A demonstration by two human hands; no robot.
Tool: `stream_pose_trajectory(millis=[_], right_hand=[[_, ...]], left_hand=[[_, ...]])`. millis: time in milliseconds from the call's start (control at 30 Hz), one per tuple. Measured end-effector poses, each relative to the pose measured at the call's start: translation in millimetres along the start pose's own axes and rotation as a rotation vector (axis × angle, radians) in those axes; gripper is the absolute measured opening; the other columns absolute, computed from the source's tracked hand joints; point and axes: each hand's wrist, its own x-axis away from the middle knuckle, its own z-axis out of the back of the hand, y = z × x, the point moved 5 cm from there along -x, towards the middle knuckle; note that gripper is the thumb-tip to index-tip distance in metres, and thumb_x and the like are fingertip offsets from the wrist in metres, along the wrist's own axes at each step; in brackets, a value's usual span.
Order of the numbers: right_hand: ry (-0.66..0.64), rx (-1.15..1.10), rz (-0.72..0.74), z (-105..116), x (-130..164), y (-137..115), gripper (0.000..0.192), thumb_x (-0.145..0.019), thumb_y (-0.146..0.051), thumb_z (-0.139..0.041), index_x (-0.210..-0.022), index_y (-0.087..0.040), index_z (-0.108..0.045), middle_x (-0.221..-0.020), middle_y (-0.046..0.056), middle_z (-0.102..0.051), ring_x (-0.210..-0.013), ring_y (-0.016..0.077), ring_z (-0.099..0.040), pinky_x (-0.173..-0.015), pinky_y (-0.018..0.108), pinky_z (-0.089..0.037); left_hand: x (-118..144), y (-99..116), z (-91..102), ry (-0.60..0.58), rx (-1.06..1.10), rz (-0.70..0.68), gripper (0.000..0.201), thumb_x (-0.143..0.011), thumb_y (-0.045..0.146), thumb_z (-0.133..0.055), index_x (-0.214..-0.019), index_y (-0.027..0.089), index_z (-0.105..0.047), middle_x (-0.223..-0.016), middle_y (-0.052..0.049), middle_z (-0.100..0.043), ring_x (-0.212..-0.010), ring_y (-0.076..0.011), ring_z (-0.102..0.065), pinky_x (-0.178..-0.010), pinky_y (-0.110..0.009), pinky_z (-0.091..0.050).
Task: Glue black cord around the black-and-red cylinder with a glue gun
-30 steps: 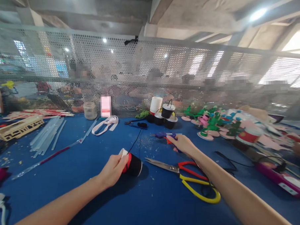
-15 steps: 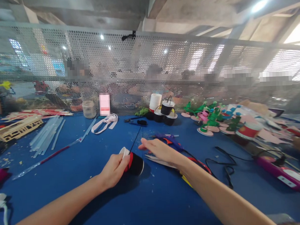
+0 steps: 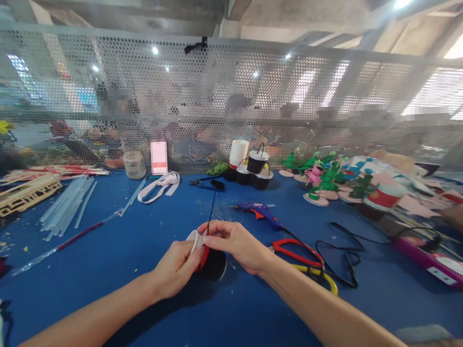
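A small white-rimmed paper cup (image 3: pixel 214 268), black on its lower part with a red band, lies tilted in my left hand (image 3: pixel 176 270). The fingers are closed round its rim end. My right hand (image 3: pixel 234 244) is at the cup's rim, thumb and fingers pinching a black yarn (image 3: pixel 210 213). From there the yarn runs away across the table to a small black yarn bundle (image 3: pixel 218 185). The inside of the cup is mostly hidden.
A purple glue gun (image 3: pixel 261 212) and red-handled scissors (image 3: pixel 302 251) lie right of my hands. Black cups (image 3: pixel 258 163) and green figures (image 3: pixel 329 184) stand behind. Glue sticks (image 3: pixel 66 209) lie left, a purple power strip (image 3: pixel 431 264) right. A perforated screen (image 3: pixel 197 93) closes the back.
My right hand has moved back and down to the cup's rim and now pinches the yarn. The scissors' handles have come into view. The left hand keeps its hold.
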Motion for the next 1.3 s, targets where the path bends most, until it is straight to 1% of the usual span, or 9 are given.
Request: stream_pose_trajectory(millis=[67, 167, 267, 400, 700, 800, 933, 1133, 1300], right_hand=[[0.031, 0.048, 0.035, 2, 1, -2, 0.016, -0.062, -0.03, -0.061, -0.063, -0.015, -0.055, -0.083, 0.001, -0.056, -0.072, 0.0098, -0.051, -0.073, 0.025, -0.038], [0.116, 0.117, 0.075, 8, 1, -3, 0.018, -0.066, -0.032, -0.057, -0.071, -0.016, -0.054, -0.073, -0.001, -0.055, -0.066, 0.0094, -0.049, -0.067, 0.024, -0.039], [0.181, 0.205, 0.113, 14, 2, -4, 0.018, -0.068, -0.033, -0.054, -0.07, -0.016, -0.051, -0.065, -0.002, -0.051, -0.062, 0.009, -0.046, -0.064, 0.024, -0.038], [0.186, 0.298, 0.165, 15, 5, -10, 0.017, -0.07, -0.033, -0.053, -0.069, -0.016, -0.05, -0.065, -0.002, -0.049, -0.06, 0.0089, -0.044, -0.061, 0.023, -0.037], [0.214, 0.446, 0.208, 17, 9, -17, 0.016, -0.074, -0.032, -0.048, -0.069, -0.016, -0.047, -0.064, -0.002, -0.046, -0.058, 0.0089, -0.039, -0.056, 0.022, -0.034], [0.229, 0.513, 0.191, 18, 8, -16, 0.017, -0.074, -0.032, -0.047, -0.068, -0.016, -0.047, -0.061, -0.002, -0.044, -0.056, 0.0089, -0.037, -0.054, 0.022, -0.033], [0.227, 0.555, 0.14, 19, 5, -12, 0.02, -0.073, -0.035, -0.047, -0.065, -0.017, -0.045, -0.058, -0.003, -0.041, -0.052, 0.0084, -0.034, -0.05, 0.022, -0.031], [0.2, 0.531, 0.103, 18, 4, -7, 0.021, -0.073, -0.035, -0.047, -0.063, -0.017, -0.044, -0.053, -0.005, -0.036, -0.048, 0.0071, -0.03, -0.046, 0.021, -0.027], [0.19, 0.496, 0.055, 17, 4, -3, 0.021, -0.072, -0.033, -0.048, -0.062, -0.016, -0.044, -0.052, -0.006, -0.037, -0.047, 0.0066, -0.031, -0.045, 0.02, -0.026]], left_hand=[[0, -4, -0.9, -0.005, 0.043, 0.06, 0.037, -0.082, 0.035, -0.024, -0.053, 0.015, -0.035, -0.05, 0.005, -0.033, -0.047, -0.0064, -0.029, -0.046, -0.02, -0.026], [0, -12, -1.4, 0.006, 0.132, 0.179, 0.039, -0.08, 0.04, -0.027, -0.05, 0.015, -0.034, -0.048, 0.005, -0.028, -0.046, -0.0061, -0.024, -0.044, -0.02, -0.022], [-2, -18, 0.4, 0.049, 0.229, 0.266, 0.039, -0.077, 0.044, -0.03, -0.052, 0.015, -0.035, -0.049, 0.005, -0.028, -0.047, -0.0063, -0.024, -0.043, -0.02, -0.021], [-4, -18, 1.7, 0.071, 0.26, 0.298, 0.038, -0.075, 0.045, -0.033, -0.053, 0.014, -0.036, -0.049, 0.005, -0.029, -0.047, -0.0061, -0.024, -0.043, -0.02, -0.021], [-5, -16, -0.3, 0.048, 0.184, 0.332, 0.039, -0.076, 0.045, -0.031, -0.051, 0.015, -0.034, -0.047, 0.006, -0.027, -0.045, -0.0054, -0.023, -0.042, -0.019, -0.02], [-3, -12, -2.2, 0.011, 0.148, 0.288, 0.039, -0.078, 0.042, -0.029, -0.05, 0.015, -0.031, -0.047, 0.006, -0.025, -0.045, -0.0053, -0.021, -0.042, -0.019, -0.019], [-1, -4, -3.9, -0.039, 0.138, 0.16, 0.037, -0.08, 0.037, -0.027, -0.05, 0.015, -0.03, -0.049, 0.006, -0.025, -0.046, -0.0054, -0.021, -0.042, -0.019, -0.02], [1, 1, -1.6, -0.035, 0.117, 0.048, 0.035, -0.081, 0.031, -0.026, -0.051, 0.015, -0.031, -0.048, 0.006, -0.027, -0.045, -0.0051, -0.022, -0.042, -0.019, -0.021], [1, 2, -1.5, -0.032, 0.097, 0.014, 0.035, -0.082, 0.029, -0.026, -0.05, 0.015, -0.029, -0.048, 0.006, -0.026, -0.045, -0.0049, -0.022, -0.042, -0.019, -0.02]])
